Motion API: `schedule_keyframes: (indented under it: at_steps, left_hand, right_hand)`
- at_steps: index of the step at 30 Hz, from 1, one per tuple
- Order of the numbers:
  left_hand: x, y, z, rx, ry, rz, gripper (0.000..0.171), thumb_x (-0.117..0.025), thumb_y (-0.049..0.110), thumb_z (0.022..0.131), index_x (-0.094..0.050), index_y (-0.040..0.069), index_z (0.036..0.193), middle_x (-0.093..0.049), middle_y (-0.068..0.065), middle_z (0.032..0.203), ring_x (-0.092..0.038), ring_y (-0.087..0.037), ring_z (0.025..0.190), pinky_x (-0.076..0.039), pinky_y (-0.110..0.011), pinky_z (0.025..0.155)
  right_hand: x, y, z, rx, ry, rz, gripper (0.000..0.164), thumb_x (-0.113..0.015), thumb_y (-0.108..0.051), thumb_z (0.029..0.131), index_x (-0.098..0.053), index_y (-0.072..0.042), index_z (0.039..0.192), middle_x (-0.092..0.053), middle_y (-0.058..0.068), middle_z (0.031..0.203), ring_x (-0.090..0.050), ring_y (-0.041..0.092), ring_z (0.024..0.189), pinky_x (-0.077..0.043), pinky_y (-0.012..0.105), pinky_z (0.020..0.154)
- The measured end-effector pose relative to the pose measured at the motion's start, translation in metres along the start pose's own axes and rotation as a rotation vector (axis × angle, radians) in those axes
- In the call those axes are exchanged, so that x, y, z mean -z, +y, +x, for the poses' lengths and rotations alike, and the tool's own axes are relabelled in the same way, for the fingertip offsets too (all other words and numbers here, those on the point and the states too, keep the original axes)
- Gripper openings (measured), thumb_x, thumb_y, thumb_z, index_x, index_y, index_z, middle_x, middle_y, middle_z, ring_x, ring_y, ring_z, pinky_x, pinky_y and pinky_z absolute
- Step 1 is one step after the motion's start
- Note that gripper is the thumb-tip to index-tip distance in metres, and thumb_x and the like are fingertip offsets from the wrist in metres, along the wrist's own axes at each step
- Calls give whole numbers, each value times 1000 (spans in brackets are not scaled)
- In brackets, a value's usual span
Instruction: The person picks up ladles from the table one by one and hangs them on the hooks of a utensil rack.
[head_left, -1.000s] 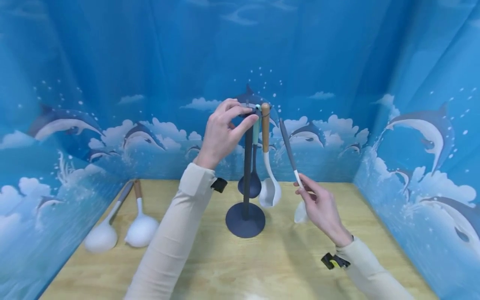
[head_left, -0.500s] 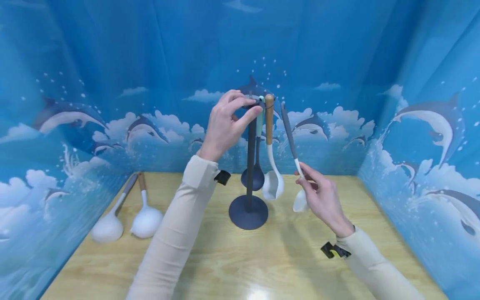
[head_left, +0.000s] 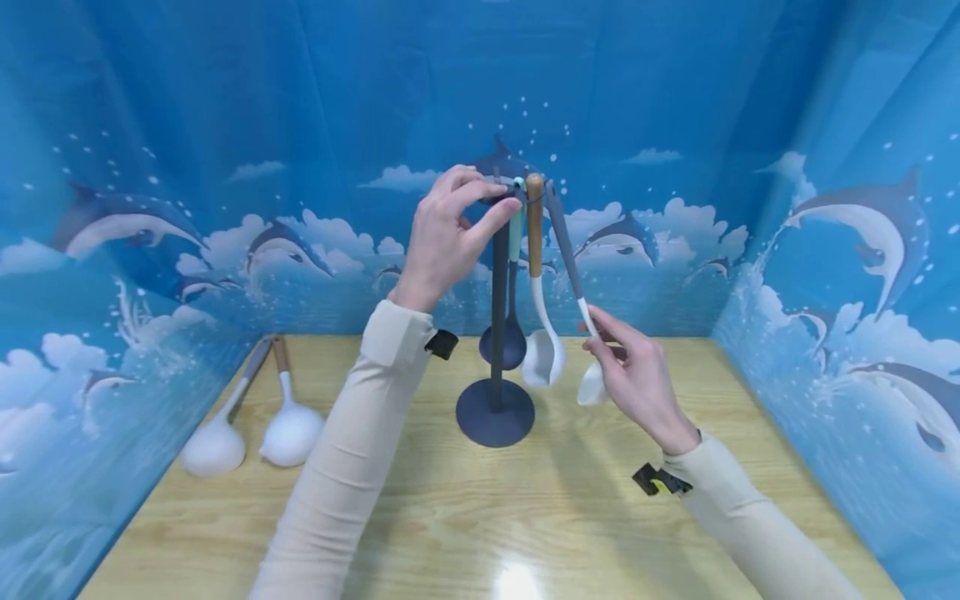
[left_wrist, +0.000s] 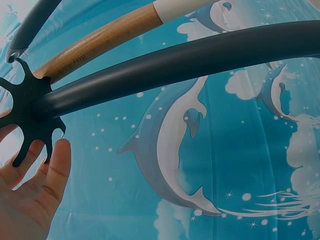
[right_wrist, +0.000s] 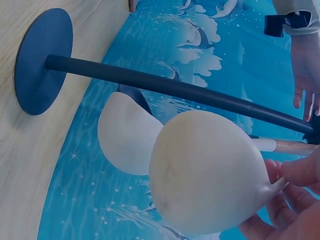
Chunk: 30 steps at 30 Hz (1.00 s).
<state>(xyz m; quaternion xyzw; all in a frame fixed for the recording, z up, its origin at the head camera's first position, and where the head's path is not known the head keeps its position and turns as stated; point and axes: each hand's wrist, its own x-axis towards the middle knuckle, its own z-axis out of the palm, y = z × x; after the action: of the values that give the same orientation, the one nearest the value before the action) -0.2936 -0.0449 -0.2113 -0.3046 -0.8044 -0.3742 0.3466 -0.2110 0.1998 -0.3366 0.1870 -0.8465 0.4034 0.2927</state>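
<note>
A dark utensil stand with a round base stands mid-table. My left hand grips its hooked top between thumb and fingers. My right hand pinches the white neck of a grey-handled ladle. That handle's top end is close to a hook; in the left wrist view its metal loop is at a hook's tip, and I cannot tell whether it is on. The white bowl faces the right wrist camera. A wooden-handled white ladle and a dark ladle with a mint-green handle hang from the stand.
Two white ladles lie at the table's left: a grey-handled ladle and a wooden-handled ladle. A blue dolphin-print curtain encloses the back and sides of the wooden table.
My right hand has moved left and the grey-handled ladle's top has come from beside the stand to the hooks. My left hand keeps its grip on the stand's top. The view shifted slightly.
</note>
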Motion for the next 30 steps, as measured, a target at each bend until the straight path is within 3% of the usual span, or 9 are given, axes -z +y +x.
schedule_keyframes:
  at_steps: [9, 30]
  left_hand:
    - [0, 2, -1, -10, -3, 1, 35, -67, 38, 93, -72, 13, 118, -61, -8, 126, -53, -21, 122, -50, -27, 67]
    - [0, 2, -1, -3, 5, 6, 36, -67, 39, 93, -73, 14, 117, -61, -7, 124, -54, -20, 115, -49, -27, 67]
  right_hand:
    - [-2, 1, 1, -2, -9, 19, 48, -58, 3, 95, -55, -12, 140, -72, 15, 110, -71, 24, 85, -60, 37, 72]
    - [-2, -3, 2, 13, -4, -25, 46, -59, 3, 95, -55, -8, 139, -71, 16, 109, -71, 24, 83, -60, 33, 70]
